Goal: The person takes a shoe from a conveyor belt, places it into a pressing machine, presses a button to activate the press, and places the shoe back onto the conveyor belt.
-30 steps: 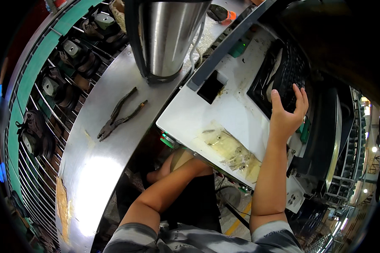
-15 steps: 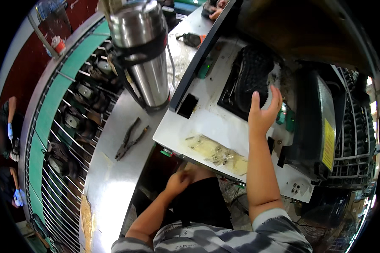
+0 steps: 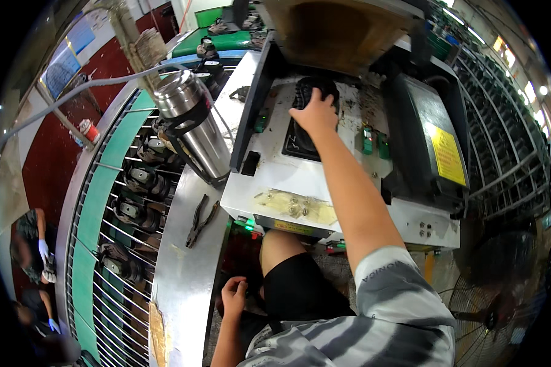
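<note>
A black treaded shoe sole (image 3: 306, 92) lies tread up on a black pad (image 3: 295, 147) in the white machine (image 3: 239, 189). My right hand (image 3: 317, 115) reaches over it, thumb on the left side and fingers curled across its top. It appears to grip the sole, and part of the sole is hidden beneath the hand. Low beside my thigh, my left hand (image 3: 234, 296) hangs with its fingers curled in, and nothing shows in it. The machine's lid (image 3: 343, 37) stands raised behind the sole.
Pliers (image 3: 201, 223) and a steel tumbler (image 3: 208, 137) stand or lie on the metal table at left. Beyond runs a roller conveyor with several shoes (image 3: 131, 211). A black housing (image 3: 422, 134) flanks my right arm, with a fan (image 3: 487, 318) below. Two co-workers' gloved hands show far left.
My right hand has gone from hovering open near the sole to lying on it. My left hand has drawn back lower. The view has shifted, showing more of the lid and conveyor.
</note>
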`<state>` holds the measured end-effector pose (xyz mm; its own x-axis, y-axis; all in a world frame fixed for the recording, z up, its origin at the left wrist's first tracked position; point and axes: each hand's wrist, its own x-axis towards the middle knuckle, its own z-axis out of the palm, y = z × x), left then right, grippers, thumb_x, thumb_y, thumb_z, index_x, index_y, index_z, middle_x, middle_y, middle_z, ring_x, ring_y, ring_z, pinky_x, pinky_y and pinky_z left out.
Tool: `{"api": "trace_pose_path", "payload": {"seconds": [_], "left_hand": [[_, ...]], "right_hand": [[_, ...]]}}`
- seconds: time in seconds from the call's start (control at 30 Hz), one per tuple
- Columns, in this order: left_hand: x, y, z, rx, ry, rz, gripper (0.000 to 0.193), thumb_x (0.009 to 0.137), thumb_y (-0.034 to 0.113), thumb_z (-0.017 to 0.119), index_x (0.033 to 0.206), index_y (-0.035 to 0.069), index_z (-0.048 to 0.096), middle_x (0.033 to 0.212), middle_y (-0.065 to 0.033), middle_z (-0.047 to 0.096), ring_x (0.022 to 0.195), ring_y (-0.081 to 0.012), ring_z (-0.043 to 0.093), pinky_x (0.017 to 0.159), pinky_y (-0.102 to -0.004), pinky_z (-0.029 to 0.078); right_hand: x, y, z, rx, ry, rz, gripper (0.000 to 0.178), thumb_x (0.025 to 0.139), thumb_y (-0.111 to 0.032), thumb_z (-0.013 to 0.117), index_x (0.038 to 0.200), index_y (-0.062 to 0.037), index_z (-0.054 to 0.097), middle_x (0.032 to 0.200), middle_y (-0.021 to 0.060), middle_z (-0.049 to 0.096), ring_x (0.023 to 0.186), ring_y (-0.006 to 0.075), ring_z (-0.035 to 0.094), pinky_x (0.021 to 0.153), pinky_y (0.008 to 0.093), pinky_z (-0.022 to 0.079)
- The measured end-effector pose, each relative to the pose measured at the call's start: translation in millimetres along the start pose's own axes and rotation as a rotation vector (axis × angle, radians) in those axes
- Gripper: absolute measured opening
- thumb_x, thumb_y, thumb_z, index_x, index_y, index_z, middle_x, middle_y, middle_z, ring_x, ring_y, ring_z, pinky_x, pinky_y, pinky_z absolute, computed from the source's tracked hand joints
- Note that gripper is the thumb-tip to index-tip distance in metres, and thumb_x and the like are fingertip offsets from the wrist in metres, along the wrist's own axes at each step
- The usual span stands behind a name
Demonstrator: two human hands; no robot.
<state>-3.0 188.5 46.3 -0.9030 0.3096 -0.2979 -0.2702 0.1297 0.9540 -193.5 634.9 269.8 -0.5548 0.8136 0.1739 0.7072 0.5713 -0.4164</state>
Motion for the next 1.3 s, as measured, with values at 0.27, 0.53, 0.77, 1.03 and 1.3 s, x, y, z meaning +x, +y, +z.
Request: {"api": "trace_pose_path", "payload": {"seconds": [0.27,0.53,0.77,1.03,1.3], "left_hand": [[83,194,126,0.282,-0.11,0.728,0.012,0.084,0.003,0.061,0.096,-0.001,0.064,0.081,-0.0062,0.063,0.075,-0.0142,0.06,0.07,-0.0255,0.047],[204,276,225,0.714,0.047,0.776,0.065,0.077,0.033,0.073,0.129,0.004,0.048,0.124,-0.0173,0.054,0.11,-0.0281,0.054,0.09,-0.0388,0.046],[243,333,317,1.129,-0.166,0.216,0.128,0.054,0.067,0.075,0.152,0.014,0.011,0.14,-0.0264,0.039,0.127,-0.0405,0.045,0.102,-0.044,0.041],[297,368,320,1.013,-0.216,0.253,0.104,0.054,0.037,0.076,0.142,0.001,0.032,0.126,-0.0257,0.053,0.119,-0.0336,0.054,0.098,-0.0383,0.045],[216,358,123,-0.044,-0.705,0.13,0.059,0.088,0.03,0.044,0.142,0.007,0.039,0.114,-0.0117,0.063,0.098,-0.0193,0.063,0.087,-0.0332,0.051]], "right_hand": [[-27,28,18,0.166,0.134,-0.106,0.078,0.079,-0.042,0.065,0.14,-0.0037,0.036,0.133,0.0249,0.043,0.118,0.0387,0.049,0.092,0.0454,0.046],[-115,83,20,0.57,0.173,-0.392,0.062,0.081,-0.025,0.066,0.133,-0.0014,0.041,0.127,0.0244,0.048,0.111,0.0413,0.052,0.09,0.0445,0.047],[-184,128,-6,0.566,-0.021,-0.346,0.054,0.074,-0.014,0.066,0.124,-0.0033,0.049,0.109,0.0174,0.056,0.101,0.0352,0.056,0.085,0.0426,0.048],[-175,126,3,0.541,-0.132,-0.324,0.049,0.077,-0.018,0.063,0.123,-0.0056,0.051,0.103,0.0159,0.059,0.099,0.0338,0.056,0.086,0.0427,0.047],[-171,116,9,0.717,-0.177,-0.051,0.05,0.076,-0.02,0.067,0.123,-0.0114,0.051,0.1,0.0108,0.06,0.09,0.0276,0.06,0.08,0.039,0.049]]}}
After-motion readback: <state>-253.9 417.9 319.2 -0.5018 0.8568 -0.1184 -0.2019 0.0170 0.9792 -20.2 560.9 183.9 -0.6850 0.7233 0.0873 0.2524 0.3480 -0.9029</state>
